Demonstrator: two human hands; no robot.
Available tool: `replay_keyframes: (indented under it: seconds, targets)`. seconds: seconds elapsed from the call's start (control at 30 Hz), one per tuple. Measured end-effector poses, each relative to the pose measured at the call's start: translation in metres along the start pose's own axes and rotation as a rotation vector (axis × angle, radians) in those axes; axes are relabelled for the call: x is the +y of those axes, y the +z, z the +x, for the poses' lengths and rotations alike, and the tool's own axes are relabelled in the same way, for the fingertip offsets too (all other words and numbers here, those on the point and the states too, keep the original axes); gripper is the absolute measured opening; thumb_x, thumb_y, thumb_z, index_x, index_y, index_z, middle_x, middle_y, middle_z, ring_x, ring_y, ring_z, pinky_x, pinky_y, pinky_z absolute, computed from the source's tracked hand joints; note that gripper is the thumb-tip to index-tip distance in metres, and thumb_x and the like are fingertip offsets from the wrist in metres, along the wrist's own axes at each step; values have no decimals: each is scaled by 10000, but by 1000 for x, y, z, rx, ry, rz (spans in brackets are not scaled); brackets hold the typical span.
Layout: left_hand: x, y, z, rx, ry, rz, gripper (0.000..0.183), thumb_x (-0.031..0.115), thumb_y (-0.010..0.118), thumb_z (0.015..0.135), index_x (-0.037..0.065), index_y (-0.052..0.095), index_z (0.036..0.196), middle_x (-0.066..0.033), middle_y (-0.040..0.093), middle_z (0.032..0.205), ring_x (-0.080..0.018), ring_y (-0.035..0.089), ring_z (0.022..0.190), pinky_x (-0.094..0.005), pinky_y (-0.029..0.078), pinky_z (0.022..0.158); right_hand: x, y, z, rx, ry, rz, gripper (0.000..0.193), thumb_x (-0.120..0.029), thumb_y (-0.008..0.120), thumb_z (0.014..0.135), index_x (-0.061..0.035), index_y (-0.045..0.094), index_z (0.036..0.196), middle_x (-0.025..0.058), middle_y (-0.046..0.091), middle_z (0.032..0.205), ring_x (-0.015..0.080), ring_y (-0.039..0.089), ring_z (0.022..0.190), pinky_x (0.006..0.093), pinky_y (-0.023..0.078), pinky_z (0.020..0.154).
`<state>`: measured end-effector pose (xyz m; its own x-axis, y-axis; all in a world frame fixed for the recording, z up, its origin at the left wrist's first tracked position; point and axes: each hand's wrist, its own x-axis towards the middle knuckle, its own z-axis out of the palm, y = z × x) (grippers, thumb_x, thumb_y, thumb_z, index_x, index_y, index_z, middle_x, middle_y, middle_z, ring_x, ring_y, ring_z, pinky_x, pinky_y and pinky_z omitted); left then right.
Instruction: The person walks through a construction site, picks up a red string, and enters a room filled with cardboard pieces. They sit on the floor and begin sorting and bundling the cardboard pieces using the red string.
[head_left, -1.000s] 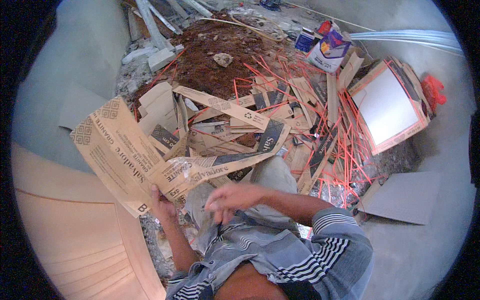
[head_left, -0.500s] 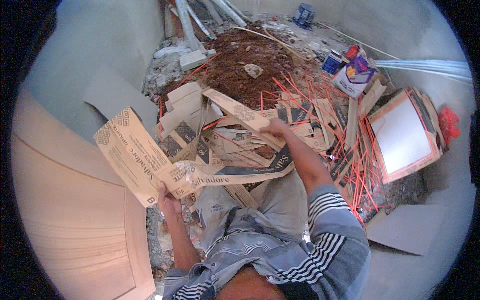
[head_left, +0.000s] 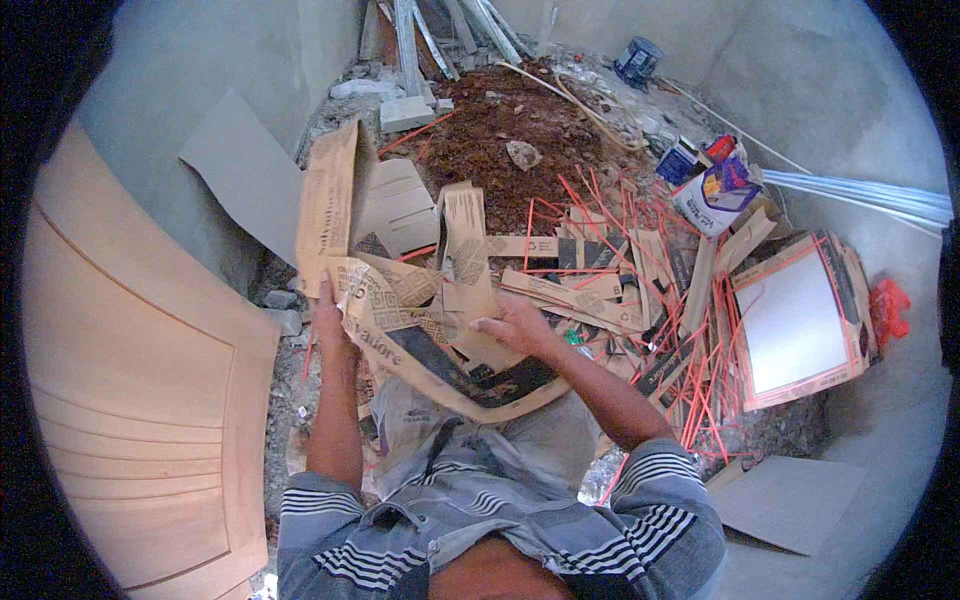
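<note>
A long folded strip of brown printed cardboard (head_left: 329,205) hangs between my hands, sagging in a curve over my lap. My left hand (head_left: 331,318) is closed on its left part, where one panel stands up steeply and clear tape shines on the bend. My right hand (head_left: 510,327), thumb pointing left, is closed on the narrower right panel (head_left: 463,240) of the cardboard. The fingertips of both hands are partly hidden behind the board. Under and beyond it lie several more flattened cardboard pieces (head_left: 585,300).
Orange plastic straps (head_left: 712,375) lie tangled at the right, near a framed white panel (head_left: 800,330). Reddish soil (head_left: 490,130) is heaped ahead, with a white-and-purple bag (head_left: 715,200) and a dark bucket (head_left: 637,62) beyond. A wooden door (head_left: 150,400) leans at the left.
The left panel of the cardboard has swung from slanting left to nearly upright. My right hand has come left and lower, bringing the two ends closer together.
</note>
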<state>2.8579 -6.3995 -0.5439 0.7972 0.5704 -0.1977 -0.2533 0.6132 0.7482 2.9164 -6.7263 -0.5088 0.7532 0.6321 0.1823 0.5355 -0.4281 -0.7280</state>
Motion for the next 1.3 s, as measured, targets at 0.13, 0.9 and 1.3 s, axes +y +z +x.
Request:
replay_keyframes:
  seconds: [0.13, 0.9, 1.3]
  targets:
    - [-33, 4, -12, -182, -223, 30, 433, 334, 593, 953, -24, 559, 1195, -131, 664, 1075, -218, 660, 933, -354, 554, 780, 1, 35, -3, -14, 491, 571, 419, -296, 586, 944, -21, 563, 1259, 93, 653, 1099, 196, 619, 983, 349, 497, 847]
    - [-105, 12, -53, 52, 537, 728, 460, 244, 591, 974, -77, 422, 1257, -183, 578, 1150, -222, 588, 986, -338, 483, 869, -67, 46, 6, 79, -52, 379, 667, -445, 653, 816, -38, 553, 1336, 194, 635, 1226, 325, 590, 1160, 428, 428, 1013]
    - [-116, -2, -58, 33, -17, 560, 510, 175, 617, 943, -47, 395, 1345, -204, 533, 1301, -266, 600, 1086, -348, 533, 856, 100, 147, 69, -59, 736, 1189, 386, -193, 663, 760, -3, 674, 1097, 93, 699, 1005, 184, 659, 906, 369, 516, 829]
